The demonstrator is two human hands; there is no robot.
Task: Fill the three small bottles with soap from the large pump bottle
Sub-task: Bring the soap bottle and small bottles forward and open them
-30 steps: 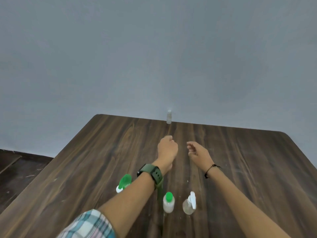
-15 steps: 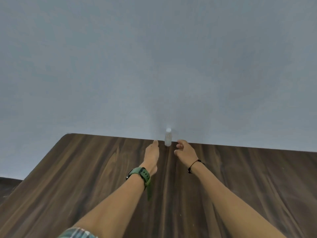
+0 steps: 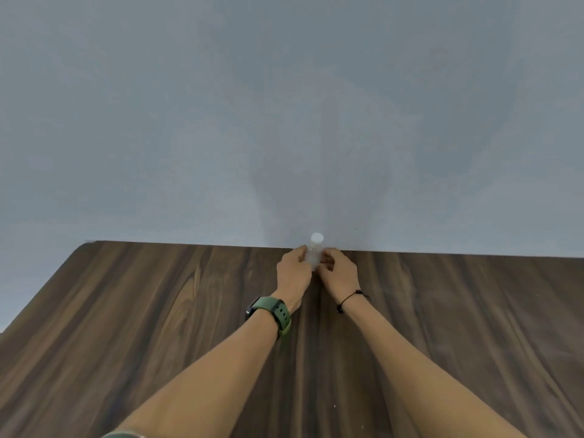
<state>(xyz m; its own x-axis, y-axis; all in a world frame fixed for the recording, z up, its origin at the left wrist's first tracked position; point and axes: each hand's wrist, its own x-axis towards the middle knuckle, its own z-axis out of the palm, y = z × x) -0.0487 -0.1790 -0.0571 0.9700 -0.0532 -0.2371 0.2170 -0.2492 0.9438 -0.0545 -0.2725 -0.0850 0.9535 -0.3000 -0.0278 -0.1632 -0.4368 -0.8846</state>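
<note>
A small clear bottle with a white cap stands upright at the far edge of the dark wooden table, against the wall. My left hand, with a green watch on its wrist, grips the bottle from the left. My right hand, with a thin black cord on its wrist, holds it from the right with curled fingers. Both arms reach far forward. The pump bottle and the other small bottles are out of the frame.
A plain grey wall rises directly behind the table's far edge. The table's rounded far-left corner is visible, with bare wood on both sides of my arms.
Both hands have reached forward across the table and closed around the small bottle at the far edge. The view has tilted up, so the near bottles have dropped out of sight.
</note>
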